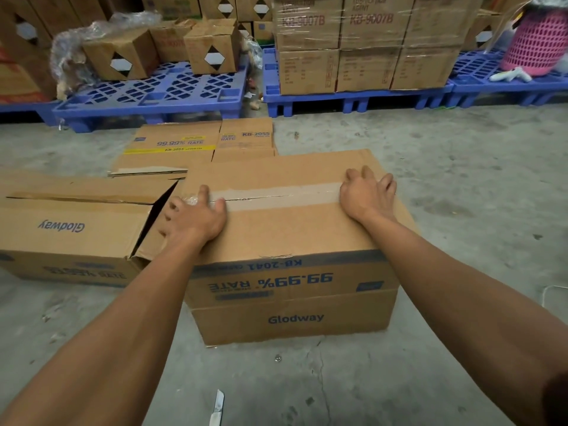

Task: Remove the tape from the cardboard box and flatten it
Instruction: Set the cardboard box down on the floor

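Observation:
A brown cardboard box (285,235) marked "Glodway" stands on the concrete floor in front of me. A pale strip along its top centre seam (276,196) shows where tape ran; the seam is split. My left hand (193,216) rests at the seam's left end, its fingers closed on a crumpled wad of clear tape (192,199). At the right end of the seam my right hand (367,193) lies flat on the top with fingers spread, holding nothing.
Another Glodway box (70,235) with a loose flap lies to the left. Flattened cartons (196,146) lie behind. Blue pallets (153,96) with stacked boxes line the back, a pink basket (538,44) at far right. A box cutter (217,407) lies on the floor near me.

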Demonstrator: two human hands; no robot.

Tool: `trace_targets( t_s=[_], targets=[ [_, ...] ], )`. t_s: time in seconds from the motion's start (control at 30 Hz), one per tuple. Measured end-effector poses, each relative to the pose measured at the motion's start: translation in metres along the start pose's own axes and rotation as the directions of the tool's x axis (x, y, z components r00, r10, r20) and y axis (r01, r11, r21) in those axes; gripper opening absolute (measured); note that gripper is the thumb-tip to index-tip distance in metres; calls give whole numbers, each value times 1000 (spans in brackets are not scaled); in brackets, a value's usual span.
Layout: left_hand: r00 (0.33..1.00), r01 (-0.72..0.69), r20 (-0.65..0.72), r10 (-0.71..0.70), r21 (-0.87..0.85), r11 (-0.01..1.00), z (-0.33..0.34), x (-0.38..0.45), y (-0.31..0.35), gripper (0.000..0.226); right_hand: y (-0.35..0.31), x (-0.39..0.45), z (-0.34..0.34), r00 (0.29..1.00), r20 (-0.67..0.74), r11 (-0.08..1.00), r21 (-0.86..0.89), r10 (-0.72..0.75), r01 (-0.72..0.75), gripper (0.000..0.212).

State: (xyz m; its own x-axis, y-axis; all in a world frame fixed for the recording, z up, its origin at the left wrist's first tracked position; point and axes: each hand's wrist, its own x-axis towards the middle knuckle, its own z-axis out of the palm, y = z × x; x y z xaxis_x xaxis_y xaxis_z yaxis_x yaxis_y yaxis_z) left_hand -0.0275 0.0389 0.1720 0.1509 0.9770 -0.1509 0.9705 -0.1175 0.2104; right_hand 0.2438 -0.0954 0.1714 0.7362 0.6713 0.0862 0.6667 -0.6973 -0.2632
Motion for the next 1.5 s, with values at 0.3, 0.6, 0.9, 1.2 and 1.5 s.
trace_targets(
  t_s=[0.3,0.6,0.9,1.2,1.5],
  targets=[
    [999,-23,-32,20,-106,994,42,30,-31,61,-38,-11,33,991,83,979,-167,-106,118,64],
    [989,104,122,-77,-233,967,112,39,-42,64,-56,-11,65,959,126,917,-285,-254,280,61],
    [991,-81,91,103,-217,973,130,22,23,64,39,-8,43,979,-52,957,-209,197,-204,52],
    [972,-130,158,176,-268,955,132,15,55,56,131,-42,66,912,186,928,-139,367,-345,64],
    [953,-254,186,240,57,966,119,21,-27,56,9,-53,129,967,253,999,-20,45,-42,59]
  ],
)
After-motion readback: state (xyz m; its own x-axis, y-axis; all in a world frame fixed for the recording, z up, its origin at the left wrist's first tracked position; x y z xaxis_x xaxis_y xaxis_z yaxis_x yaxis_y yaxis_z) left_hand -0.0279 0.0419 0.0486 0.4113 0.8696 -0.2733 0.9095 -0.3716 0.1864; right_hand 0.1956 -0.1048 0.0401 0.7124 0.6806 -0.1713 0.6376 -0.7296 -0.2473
